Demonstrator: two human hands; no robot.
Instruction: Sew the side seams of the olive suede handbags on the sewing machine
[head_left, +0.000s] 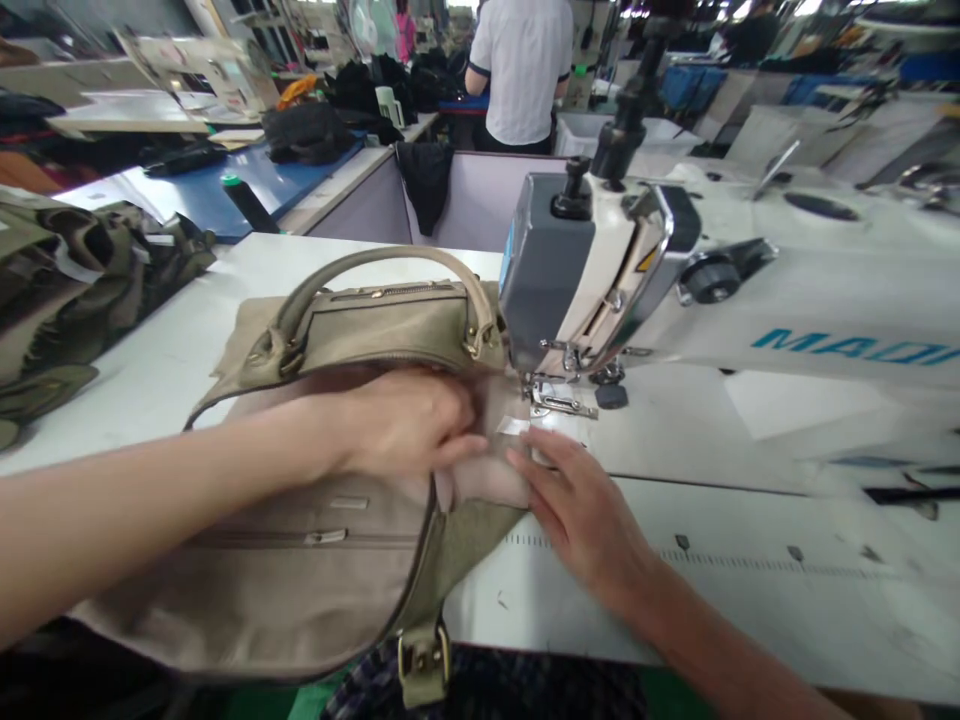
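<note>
At the centre of the head view, a khaki canvas bag [352,400] lies on the white sewing table [750,560], its arched handle [382,262] toward twelve o'clock. Left hand [409,420] rests flat on the bag's pale lining, fingers pressed together and pushing the cloth toward three o'clock. Right hand [581,510] sits at four o'clock of the left hand, fingers spread slightly, fingertips [525,462] pressing the lining edge beside a small white label [514,426]. Just at two o'clock of that label stands the presser foot [559,400] of the sewing machine [675,290]. Olive fabric [82,280] is heaped at nine o'clock. A person in a white shirt [525,70] stands at twelve o'clock, well apart.
</note>
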